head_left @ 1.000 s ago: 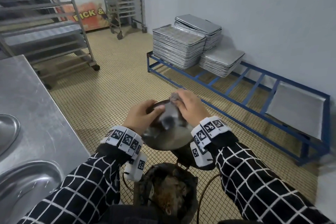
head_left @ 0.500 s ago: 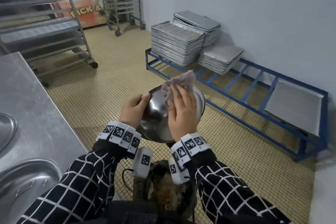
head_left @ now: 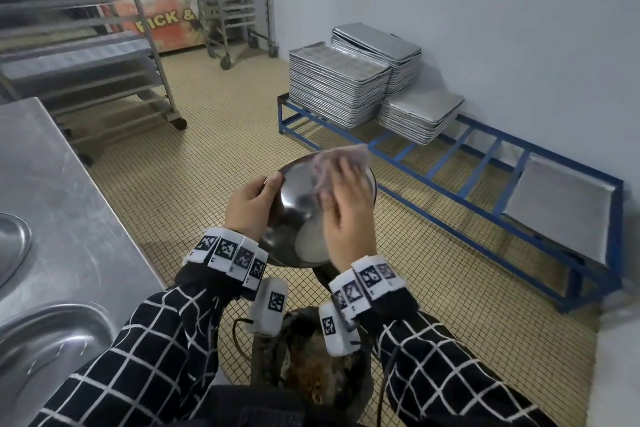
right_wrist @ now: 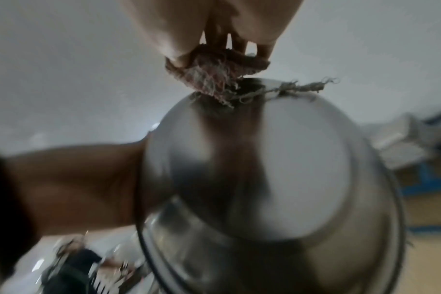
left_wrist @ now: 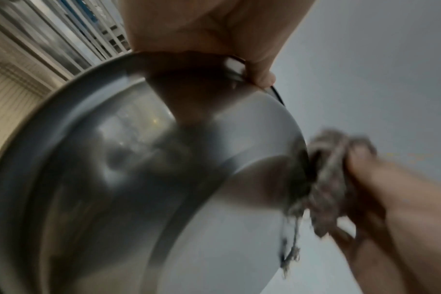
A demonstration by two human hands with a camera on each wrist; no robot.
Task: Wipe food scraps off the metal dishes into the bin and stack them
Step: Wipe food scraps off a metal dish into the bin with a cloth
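Tilted, the shiny metal dish [head_left: 294, 204] is gripped by the left hand [head_left: 247, 206] while right hand [head_left: 346, 218] fingers press a cloth [head_left: 332, 163] inside.

Dish [head_left: 294, 204] above bin [head_left: 311, 367]

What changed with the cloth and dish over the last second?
The right hand swept the cloth from the metal dish's near side up to its far rim, and the dish tipped more upright. The left hand kept gripping the rim, over the bin.

The scene is viewed from above, looking down over both hands. Each wrist view is aimed along its fingers, very close; the dish [head_left: 294, 204] is shared.
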